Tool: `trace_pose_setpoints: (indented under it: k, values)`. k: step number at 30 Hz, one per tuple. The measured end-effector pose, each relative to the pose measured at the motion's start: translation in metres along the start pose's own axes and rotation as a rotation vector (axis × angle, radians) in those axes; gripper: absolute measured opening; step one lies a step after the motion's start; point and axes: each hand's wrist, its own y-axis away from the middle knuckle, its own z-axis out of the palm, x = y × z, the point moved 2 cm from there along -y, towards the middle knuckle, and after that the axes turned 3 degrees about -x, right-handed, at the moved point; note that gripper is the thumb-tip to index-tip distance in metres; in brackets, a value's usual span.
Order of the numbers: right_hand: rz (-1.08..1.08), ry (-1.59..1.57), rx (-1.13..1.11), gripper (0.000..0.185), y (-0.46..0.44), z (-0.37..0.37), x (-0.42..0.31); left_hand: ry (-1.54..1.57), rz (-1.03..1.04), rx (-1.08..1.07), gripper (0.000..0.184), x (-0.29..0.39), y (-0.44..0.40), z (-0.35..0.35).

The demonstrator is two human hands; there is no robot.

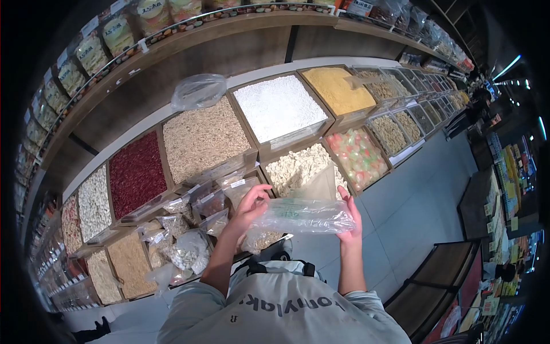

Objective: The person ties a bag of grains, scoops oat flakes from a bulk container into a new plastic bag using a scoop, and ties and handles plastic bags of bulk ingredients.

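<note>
A transparent plastic bag roll (303,217) with faint green print lies crosswise between my two hands, in front of my chest. My left hand (250,207) holds its left end with curled fingers. At the other end, my right hand (350,219) grips the roll, its thumb and fingers around the tip. Just beyond the roll is a bin of pale, cream-coloured pieces (295,166), with a translucent scoop (322,184) resting in it. The roll hides part of this bin's front.
Behind stand bins of white grains (278,106), yellow grains (338,89), beige flakes (203,135) and dark red beans (136,175). Wrapped pink-green pieces (356,157) fill a bin at right. Bagged goods (189,249) sit lower left. A crumpled plastic bag (199,92) lies behind the flakes.
</note>
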Motion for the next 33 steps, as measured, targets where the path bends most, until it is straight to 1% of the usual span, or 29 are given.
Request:
trace_pose_setpoints:
  k: [2, 3, 4, 5, 6, 7, 8, 9, 10, 11, 12, 13, 14, 15, 16, 17, 18, 19, 20, 21, 22, 24, 25, 27, 28, 30, 31, 32, 33]
  values:
    - [0.018, 0.053, -0.027, 0.046, -0.002, -0.007, -0.001, -0.786, 0.174, -0.015, 0.066, 0.022, 0.001, 0.024]
    - [0.054, 0.004, -0.098, 0.046, -0.007, -0.019, 0.000, -0.844, 0.153, -0.069, 0.071, 0.025, 0.001, 0.035]
    - [0.091, -0.045, -0.168, 0.046, -0.009, -0.024, 0.000, -0.844, 0.153, -0.067, 0.071, 0.030, 0.002, 0.048]
    - [0.094, -0.044, -0.170, 0.046, -0.009, -0.017, 0.003, -1.009, 0.151, -0.092, 0.070, 0.035, 0.004, 0.064]
    - [0.095, 0.017, -0.102, 0.046, -0.009, -0.010, 0.007, -1.175, 0.148, -0.116, 0.069, 0.035, 0.004, 0.075]
    - [0.094, 0.078, -0.035, 0.046, -0.009, -0.004, 0.008, -1.176, 0.149, -0.112, 0.069, 0.031, 0.002, 0.082]
    - [0.095, 0.079, -0.037, 0.046, -0.010, -0.001, 0.007, -1.203, 0.195, -0.076, 0.058, 0.026, 0.000, 0.086]
    - [0.175, 0.043, -0.170, 0.046, -0.011, 0.003, 0.007, -1.230, 0.240, -0.041, 0.049, 0.022, -0.001, 0.088]
    - [0.253, 0.008, -0.303, 0.046, -0.010, 0.009, 0.006, -1.230, 0.242, -0.040, 0.049, 0.014, -0.001, 0.084]
    - [0.250, 0.009, -0.305, 0.046, -0.007, 0.027, 0.007, -1.125, 0.224, 0.000, 0.036, 0.005, -0.004, 0.078]
    - [0.125, 0.287, -0.116, 0.044, -0.003, 0.043, 0.008, -1.019, 0.205, 0.038, 0.024, -0.003, -0.006, 0.072]
    - [-0.002, 0.560, 0.077, 0.043, 0.000, 0.052, 0.008, -1.019, 0.206, 0.037, 0.024, 0.000, -0.006, 0.075]
    - [-0.002, 0.559, 0.077, 0.043, -0.002, 0.043, 0.012, -0.961, 0.216, 0.181, 0.016, 0.007, -0.006, 0.075]
    - [-0.159, 0.642, 0.074, 0.040, -0.006, 0.027, 0.015, -0.901, 0.224, 0.325, 0.011, 0.012, -0.006, 0.073]
    - [-0.318, 0.724, 0.072, 0.038, -0.006, 0.019, 0.017, -0.903, 0.223, 0.326, 0.011, 0.013, -0.006, 0.071]
    - [-0.426, 0.821, 0.143, 0.041, 0.002, 0.037, 0.022, -0.896, 0.203, 0.403, 0.010, 0.013, -0.006, 0.068]
    - [-0.426, 0.821, 0.144, 0.041, 0.006, 0.042, 0.030, -0.887, 0.182, 0.480, 0.010, 0.013, -0.006, 0.065]
    - [-0.484, 0.883, 0.122, 0.046, 0.011, 0.046, 0.038, -0.887, 0.182, 0.480, 0.010, 0.012, -0.007, 0.065]
    - [-0.542, 0.944, 0.101, 0.051, 0.017, 0.050, 0.047, -0.942, 0.244, 0.493, 0.010, 0.012, -0.007, 0.067]
    - [-0.497, 0.973, 0.117, 0.060, 0.020, 0.053, 0.058, -0.997, 0.307, 0.504, 0.010, 0.012, -0.007, 0.068]
    - [-0.488, 1.058, 0.131, 0.064, 0.022, 0.055, 0.070, -0.997, 0.306, 0.498, 0.010, 0.010, -0.007, 0.070]
    - [-0.468, 1.181, 0.265, 0.059, 0.016, 0.052, 0.091, -0.965, 0.353, 0.451, 0.011, 0.004, -0.006, 0.075]
    - [-0.471, 1.179, 0.271, 0.059, 0.012, 0.040, 0.090, -0.965, 0.352, 0.444, 0.011, -0.003, -0.005, 0.072]
    - [-0.470, 1.315, 0.257, 0.033, -0.002, 0.010, 0.085, -0.605, 0.251, 0.418, 0.009, -0.018, -0.006, 0.056]
    - [-0.470, 1.315, 0.254, 0.033, -0.004, 0.003, 0.078, -0.605, 0.252, 0.420, 0.009, -0.014, -0.005, 0.053]
    - [-0.381, 1.201, 0.273, 0.016, -0.007, -0.008, 0.061, -0.190, 0.303, 0.392, 0.008, 0.002, -0.004, 0.046]
    - [-0.427, 1.191, 0.309, 0.015, -0.005, -0.003, 0.054, -0.121, 0.260, 0.401, 0.008, 0.008, -0.003, 0.042]
    - [-0.424, 1.194, 0.305, 0.015, -0.005, -0.003, 0.049, -0.119, 0.262, 0.406, 0.008, 0.009, 0.000, 0.037]
    - [-0.411, 1.023, 0.335, 0.014, -0.005, -0.005, 0.043, -0.086, 0.222, 0.375, 0.014, 0.009, 0.000, 0.031]
